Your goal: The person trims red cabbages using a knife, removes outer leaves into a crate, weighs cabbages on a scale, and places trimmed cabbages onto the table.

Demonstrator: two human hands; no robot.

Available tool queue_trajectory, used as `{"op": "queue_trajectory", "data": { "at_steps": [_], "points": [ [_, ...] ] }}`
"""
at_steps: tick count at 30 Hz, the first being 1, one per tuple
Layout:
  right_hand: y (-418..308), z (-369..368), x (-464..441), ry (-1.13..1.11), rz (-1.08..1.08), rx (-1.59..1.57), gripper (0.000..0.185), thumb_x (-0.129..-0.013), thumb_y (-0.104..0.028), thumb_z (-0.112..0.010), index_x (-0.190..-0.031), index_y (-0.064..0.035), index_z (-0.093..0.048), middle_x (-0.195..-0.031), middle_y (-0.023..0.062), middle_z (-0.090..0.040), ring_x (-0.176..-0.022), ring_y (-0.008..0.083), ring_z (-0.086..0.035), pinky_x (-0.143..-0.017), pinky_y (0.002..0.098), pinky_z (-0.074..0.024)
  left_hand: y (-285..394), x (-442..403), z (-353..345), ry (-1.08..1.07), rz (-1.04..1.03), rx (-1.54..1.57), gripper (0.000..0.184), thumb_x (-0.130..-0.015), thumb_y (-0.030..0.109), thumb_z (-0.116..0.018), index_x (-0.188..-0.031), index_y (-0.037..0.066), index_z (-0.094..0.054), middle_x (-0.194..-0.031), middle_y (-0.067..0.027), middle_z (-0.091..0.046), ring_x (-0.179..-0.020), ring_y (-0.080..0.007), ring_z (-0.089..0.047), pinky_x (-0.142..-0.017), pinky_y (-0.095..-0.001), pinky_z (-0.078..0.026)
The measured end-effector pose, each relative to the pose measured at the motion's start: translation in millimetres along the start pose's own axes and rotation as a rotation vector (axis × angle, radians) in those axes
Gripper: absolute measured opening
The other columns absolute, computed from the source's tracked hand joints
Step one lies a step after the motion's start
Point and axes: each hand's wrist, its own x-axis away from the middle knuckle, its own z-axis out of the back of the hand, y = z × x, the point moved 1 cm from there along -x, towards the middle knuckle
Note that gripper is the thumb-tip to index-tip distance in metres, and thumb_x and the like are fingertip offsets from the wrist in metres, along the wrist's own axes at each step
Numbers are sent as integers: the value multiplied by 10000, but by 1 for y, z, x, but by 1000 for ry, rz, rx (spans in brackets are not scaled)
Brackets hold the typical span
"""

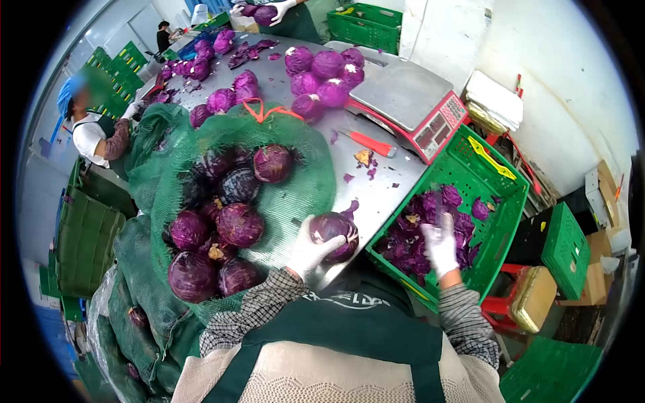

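My left hand (310,250), in a white glove, grips a red cabbage (334,236) at the near edge of the metal table. My right hand (440,243), also gloved, is closed above the green crate (494,258) at the right. A narrow, blurred greyish blade, apparently a knife (438,203), sticks out from its fingers. Purple outer leaves (410,238) fill much of that crate. Left of my left hand, several dark red cabbages (240,225) lie in the mouth of a green mesh sack (306,151) with an orange tie.
Several trimmed cabbages (328,65) sit farther back on the table (366,198). Beside them are a red weighing scale (410,94) and an orange-handled cutter (368,142). Co-workers stand at the left (91,131) and far side (289,27). Full mesh sacks (144,282) lie at lower left.
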Motion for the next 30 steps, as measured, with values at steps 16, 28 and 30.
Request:
{"op": "queue_trajectory", "data": {
  "at_steps": [16, 28, 30],
  "points": [
    [12, -92, 12, -347, 434, 379, 228, -818, -180, -564, -981, -41, -643, -850, 195, -661, -766, 366, -645, -702, 411, -530, -5, 4, 12, 16, 26, 105, 809, -745, 128, -781, -1362, -52, -290, -1233, -171, -501, -1093, -247, -558, -918, -346, -507],
    [-61, -53, 29, -443, 30, -70, 279, -844, -132, -676, -1085, -4, -618, -979, 111, -652, -883, 155, -615, -787, 268, -502, 5, -17, -25, -35, -501, -996, 1065, -584, 502, -801, -1369, -47, -336, -1344, -275, -393, -1230, -418, -408, -1042, -442, -367],
    [-54, -62, 28, -501, 11, -34, 275, -855, -151, -664, -1079, 1, -616, -974, 106, -649, -883, 151, -609, -793, 273, -498, 2, -18, -29, -82, -512, -1045, 1069, -580, 507, -802, -1392, 0, -325, -1356, -275, -366, -1224, -435, -403, -1031, -458, -375]
  ]
}}
